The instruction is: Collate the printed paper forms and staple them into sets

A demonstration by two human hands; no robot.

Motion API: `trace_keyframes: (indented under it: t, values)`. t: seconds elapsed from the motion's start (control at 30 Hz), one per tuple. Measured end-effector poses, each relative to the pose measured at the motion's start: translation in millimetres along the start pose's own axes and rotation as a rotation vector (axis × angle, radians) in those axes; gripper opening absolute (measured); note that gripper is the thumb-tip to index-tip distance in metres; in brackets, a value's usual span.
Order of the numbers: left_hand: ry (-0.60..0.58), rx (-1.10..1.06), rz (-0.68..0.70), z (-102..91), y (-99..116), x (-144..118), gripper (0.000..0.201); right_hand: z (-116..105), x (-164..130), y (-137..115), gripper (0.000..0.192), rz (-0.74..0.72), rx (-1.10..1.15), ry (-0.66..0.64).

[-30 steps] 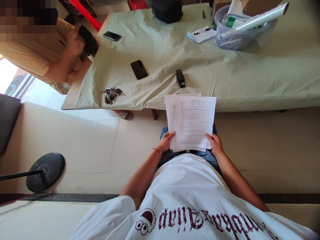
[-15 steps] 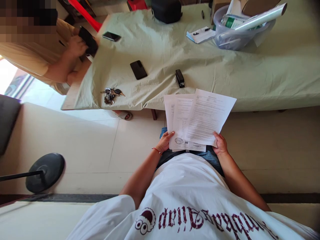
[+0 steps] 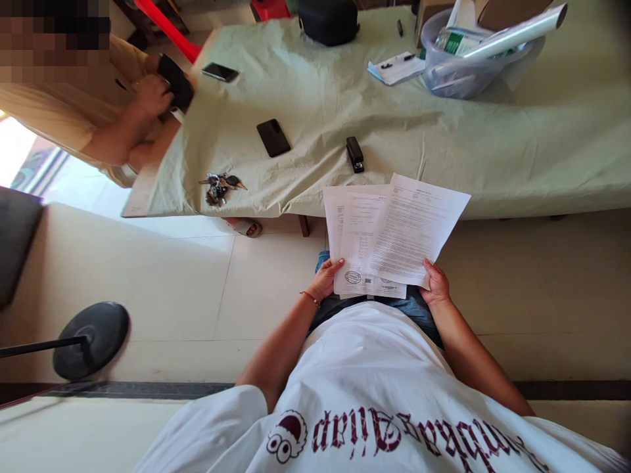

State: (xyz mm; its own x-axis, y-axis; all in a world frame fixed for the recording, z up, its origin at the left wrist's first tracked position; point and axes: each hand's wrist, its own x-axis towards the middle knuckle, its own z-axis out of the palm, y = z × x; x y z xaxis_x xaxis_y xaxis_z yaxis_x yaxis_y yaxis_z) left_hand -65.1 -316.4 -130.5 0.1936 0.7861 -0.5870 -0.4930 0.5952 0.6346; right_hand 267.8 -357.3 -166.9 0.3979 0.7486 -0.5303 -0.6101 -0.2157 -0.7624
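I sit facing a table covered in a pale green cloth (image 3: 493, 151). My left hand (image 3: 325, 281) grips the lower left corner of a small stack of printed sheets (image 3: 357, 243) above my lap. My right hand (image 3: 436, 284) holds the top printed sheet (image 3: 414, 226) by its lower right corner, fanned out to the right of the stack. A black stapler (image 3: 355, 154) lies on the cloth just beyond the papers.
On the cloth lie a black phone (image 3: 273, 137), a bunch of keys (image 3: 219, 186), a second phone (image 3: 220, 72), a clipboard with a pen (image 3: 397, 67), a black case (image 3: 328, 20) and a clear tub (image 3: 473, 62). Another person's hand (image 3: 152, 95) holds a dark object at the left. A round black stand base (image 3: 91, 338) sits on the floor.
My right hand has pulled the top sheet off the squared stack and swung it to the right. The other person's hand shifted slightly at the table's corner.
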Motion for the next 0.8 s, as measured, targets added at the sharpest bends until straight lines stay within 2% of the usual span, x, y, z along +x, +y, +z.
trace_keyframes:
  t: [0.57,0.8]
  values:
    - [0.008,0.0,-0.001,1.3,2,0,0.061,11,-17,-5,0.049,-0.017,-0.112,-0.058]
    - [0.019,0.001,0.002,0.9,1,0,0.056,17,-26,-6,0.052,0.008,-0.209,-0.151]
